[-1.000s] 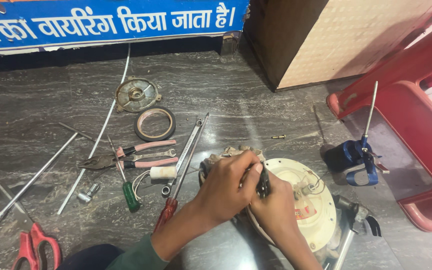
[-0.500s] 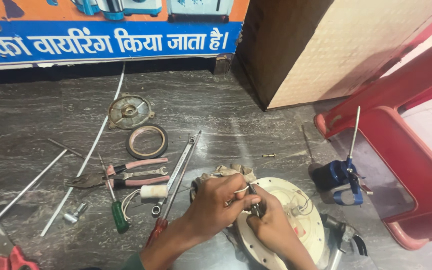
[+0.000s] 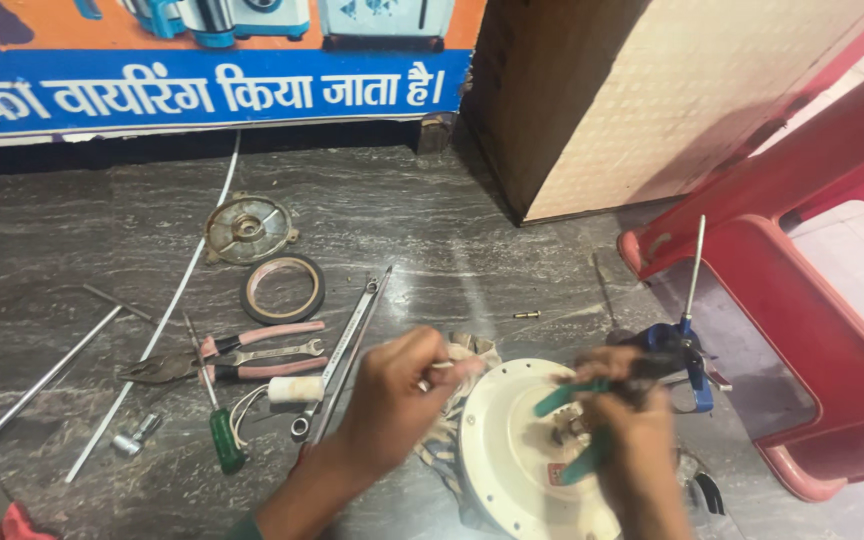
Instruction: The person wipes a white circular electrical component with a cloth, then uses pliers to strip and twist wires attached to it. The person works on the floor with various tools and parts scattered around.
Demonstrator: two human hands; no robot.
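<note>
White round motor housing [image 3: 512, 450] lies flat on the dark stone floor, low and centre, right under the person's hands. Sweeping from the left: long metal rods [image 3: 37, 390], green-handled screwdriver [image 3: 222, 440], pink-handled pliers [image 3: 222, 358], a spanner [image 3: 342, 350] and a rubber ring [image 3: 283, 289], all fanned out within arm's reach. Left hand [image 3: 397, 400] is pinched shut on a small pale piece I can't identify, resting by the rag [image 3: 462, 400] at the housing's edge. Right hand [image 3: 632, 450], blurred, is closed round green-handled pliers [image 3: 577, 430] above the housing's centre. Half a second ago both hands huddled together; now they've spread apart.
</note>
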